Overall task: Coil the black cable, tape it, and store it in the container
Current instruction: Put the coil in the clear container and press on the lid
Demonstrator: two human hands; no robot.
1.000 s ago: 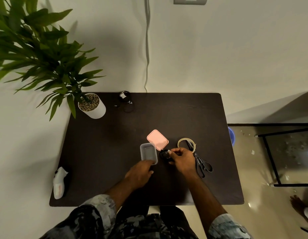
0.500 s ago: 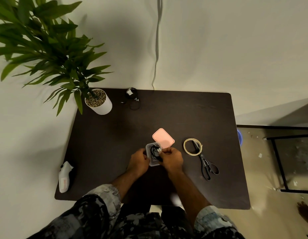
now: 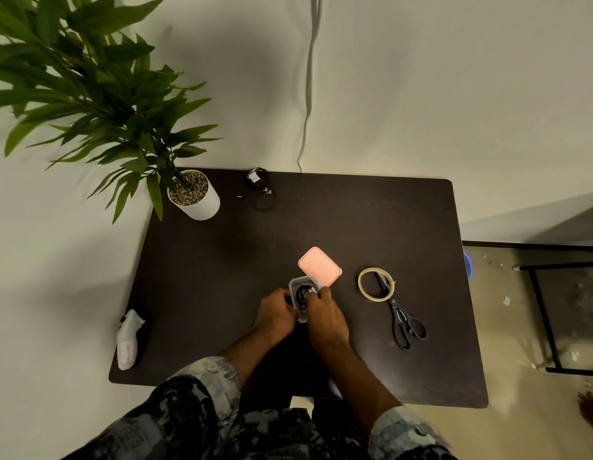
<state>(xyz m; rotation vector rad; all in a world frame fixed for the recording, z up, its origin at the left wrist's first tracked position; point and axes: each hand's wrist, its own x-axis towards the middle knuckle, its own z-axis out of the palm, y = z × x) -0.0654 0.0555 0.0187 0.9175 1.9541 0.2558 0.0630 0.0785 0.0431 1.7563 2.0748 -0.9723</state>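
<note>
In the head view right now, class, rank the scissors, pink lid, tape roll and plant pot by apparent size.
1. Scissors, longest.
2. Plant pot.
3. Pink lid and tape roll look alike; unranked. The pot sits farther away, so it is likely bigger than it looks.

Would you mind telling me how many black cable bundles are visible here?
2: one black cable coiled in the container between the hands, another cable bundle at the table's far edge, right of the potted plant.

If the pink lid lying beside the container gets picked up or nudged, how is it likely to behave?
The pink lid looks thin and flat, so probably light and apt to slide on the smooth dark table. Lying flat, it should not roll or tip. It touches the container, so nudging it may shift that.
</note>
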